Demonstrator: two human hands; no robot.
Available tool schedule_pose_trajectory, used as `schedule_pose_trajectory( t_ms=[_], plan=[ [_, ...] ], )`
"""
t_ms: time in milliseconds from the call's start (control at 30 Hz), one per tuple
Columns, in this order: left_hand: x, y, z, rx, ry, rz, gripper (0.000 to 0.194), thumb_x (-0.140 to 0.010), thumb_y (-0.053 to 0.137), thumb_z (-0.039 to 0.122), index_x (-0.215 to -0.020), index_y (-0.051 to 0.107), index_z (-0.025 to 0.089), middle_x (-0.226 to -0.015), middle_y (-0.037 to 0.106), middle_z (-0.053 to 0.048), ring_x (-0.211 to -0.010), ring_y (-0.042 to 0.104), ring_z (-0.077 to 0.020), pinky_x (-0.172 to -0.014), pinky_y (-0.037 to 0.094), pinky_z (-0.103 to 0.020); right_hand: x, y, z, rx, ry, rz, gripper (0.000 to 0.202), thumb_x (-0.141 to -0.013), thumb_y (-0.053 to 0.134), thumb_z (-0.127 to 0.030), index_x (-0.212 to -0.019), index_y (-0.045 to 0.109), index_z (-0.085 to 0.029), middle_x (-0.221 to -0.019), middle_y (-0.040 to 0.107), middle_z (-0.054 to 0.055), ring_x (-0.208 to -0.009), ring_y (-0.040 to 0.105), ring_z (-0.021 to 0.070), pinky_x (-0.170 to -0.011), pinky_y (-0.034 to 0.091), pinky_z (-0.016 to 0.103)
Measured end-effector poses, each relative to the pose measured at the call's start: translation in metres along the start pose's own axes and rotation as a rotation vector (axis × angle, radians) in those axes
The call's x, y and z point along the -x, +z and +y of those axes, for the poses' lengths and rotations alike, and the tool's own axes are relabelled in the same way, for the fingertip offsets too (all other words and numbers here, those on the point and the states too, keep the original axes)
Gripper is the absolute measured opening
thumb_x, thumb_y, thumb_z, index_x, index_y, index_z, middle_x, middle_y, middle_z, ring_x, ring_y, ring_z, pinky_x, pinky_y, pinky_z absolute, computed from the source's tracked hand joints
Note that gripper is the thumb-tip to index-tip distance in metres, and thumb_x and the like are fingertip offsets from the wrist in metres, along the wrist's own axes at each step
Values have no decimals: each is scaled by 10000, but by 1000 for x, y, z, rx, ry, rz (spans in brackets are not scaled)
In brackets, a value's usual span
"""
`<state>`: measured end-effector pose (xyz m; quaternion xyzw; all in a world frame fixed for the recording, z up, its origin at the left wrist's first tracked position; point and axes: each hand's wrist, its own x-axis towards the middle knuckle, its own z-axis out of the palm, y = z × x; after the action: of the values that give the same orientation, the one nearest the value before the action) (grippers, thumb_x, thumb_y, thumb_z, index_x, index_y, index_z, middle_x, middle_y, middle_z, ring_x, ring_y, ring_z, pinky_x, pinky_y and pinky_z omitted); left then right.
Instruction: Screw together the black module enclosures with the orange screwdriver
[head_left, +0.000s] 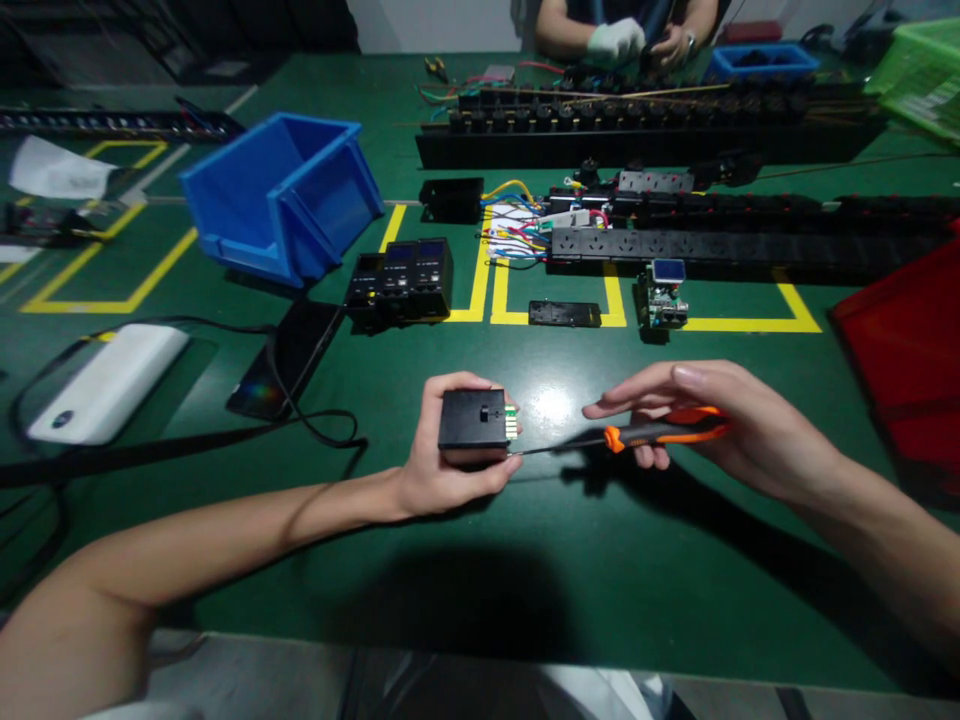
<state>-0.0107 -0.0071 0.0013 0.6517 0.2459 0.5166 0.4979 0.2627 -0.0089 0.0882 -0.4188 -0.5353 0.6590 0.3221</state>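
A small black module box (472,420) with green connector contacts on its right side sits in my left hand (442,480), thumb below and fingers behind it. My right hand (720,425) holds a screwdriver (664,430) with an orange and dark grey handle. Its thin shaft points left, and the tip meets the lower right corner of the box, close to my left thumb. The index finger of my right hand stretches out above the handle. Past my hands lie a flat black cover piece (564,313) and a bare circuit board with a small display (664,295).
Black meter modules (401,280) stand beside a blue bin (277,200). A phone (285,360), cable and white power bank (112,383) lie left. Long black socket strips (712,250) with loose wires cross the back. A red bin (907,350) stands right. Another person's gloved hand (616,42) works opposite.
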Motion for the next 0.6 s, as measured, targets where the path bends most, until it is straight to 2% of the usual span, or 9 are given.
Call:
schedule_pose_trajectory(
  t_ms=[67,133,200,267,333,433,500,600],
  plan=[
    [0,0,0,-21,2,9,682,-699,804,112,-1237,414,266,-1102,600,-56,-885,670,-178,-776,605,-344,-3,1,1,-64,127,-46,360,-953,575,-429,-1066,755,-138,-960,784,131,-655,739,189,-521,577,247],
    [-1,-1,0,-28,23,3,688,-694,803,100,-1243,423,267,-1105,596,-61,-890,664,-184,-763,606,-344,-5,0,3,-38,229,-100,367,-923,629,-445,-1094,734,-138,-940,783,129,-581,721,166,-444,524,208],
    [-2,-2,0,-28,62,-25,692,-693,800,87,-1249,430,268,-1097,596,-62,-905,663,-194,-761,607,-347,-4,-1,5,47,289,-150,370,-906,657,-460,-1080,734,-142,-839,784,104,-416,624,106,-349,422,174],
    [-4,-3,-1,-31,105,-69,706,-688,799,72,-1258,431,266,-1096,594,-65,-935,662,-204,-773,609,-349,-2,-2,6,174,274,-168,346,-896,673,-458,-1027,757,-149,-667,747,50,-319,508,66,-299,326,163],
    [-4,-4,-1,-33,140,-109,733,-677,801,55,-1271,425,260,-1099,588,-68,-956,659,-206,-781,612,-347,0,-2,4,312,178,-139,292,-874,703,-428,-960,784,-161,-596,713,18,-343,523,74,-320,351,169],
    [-3,-4,-2,-26,149,-104,743,-672,804,50,-1276,420,247,-1105,581,-73,-956,657,-200,-778,614,-338,3,0,1,496,-42,-86,213,-859,730,-360,-929,800,-170,-692,756,26,-482,651,112,-444,484,191],
    [0,-3,-3,-23,99,-61,729,-680,810,66,-1269,420,249,-1111,581,-75,-952,657,-197,-779,612,-337,5,1,0,632,-217,-73,182,-874,725,-301,-974,794,-165,-771,780,39,-577,704,130,-526,522,204],
    [3,-2,-4,-14,-27,-1,720,-698,813,90,-1263,403,266,-1132,577,-73,-939,659,-185,-782,609,-332,7,0,5,849,-550,-92,209,-902,704,-220,-1084,754,-131,-789,772,61,-620,701,131,-555,494,224]
  ],
)
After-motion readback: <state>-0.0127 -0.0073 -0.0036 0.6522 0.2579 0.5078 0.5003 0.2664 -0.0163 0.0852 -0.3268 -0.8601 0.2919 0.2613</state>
